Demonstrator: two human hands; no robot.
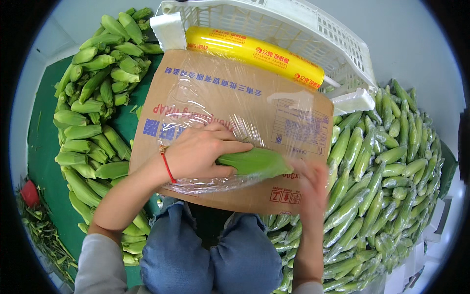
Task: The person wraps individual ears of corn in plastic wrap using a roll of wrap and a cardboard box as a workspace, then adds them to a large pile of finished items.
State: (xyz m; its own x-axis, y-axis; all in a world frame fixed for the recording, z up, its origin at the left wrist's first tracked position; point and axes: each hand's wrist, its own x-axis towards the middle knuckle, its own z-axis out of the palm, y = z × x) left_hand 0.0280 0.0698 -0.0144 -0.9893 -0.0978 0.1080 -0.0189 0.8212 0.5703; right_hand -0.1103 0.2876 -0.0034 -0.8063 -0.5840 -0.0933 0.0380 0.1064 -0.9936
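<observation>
An ear of corn in its green husk (257, 162) lies across the front of a printed cardboard sheet (220, 202). Clear plastic film (227, 99) is spread over the sheet and shows around the ear's lower side. My left hand (203, 150), with a red cord at the wrist, holds the ear's left end between thumb and fingers. At the ear's right tip is my right hand (312, 176), blurred; whether its fingers grip the tip or the film cannot be made out. Beyond the cardboard rests a yellow roll of cling film (253, 55), bearing printing.
A white plastic crate (341, 36) stands behind the roll. Unwrapped corn ears (88, 106) are piled at left on a green surface (47, 128). Film-wrapped ears (367, 194) fill the right side. Husk scraps (44, 228) lie at lower left, beside a red object (30, 193).
</observation>
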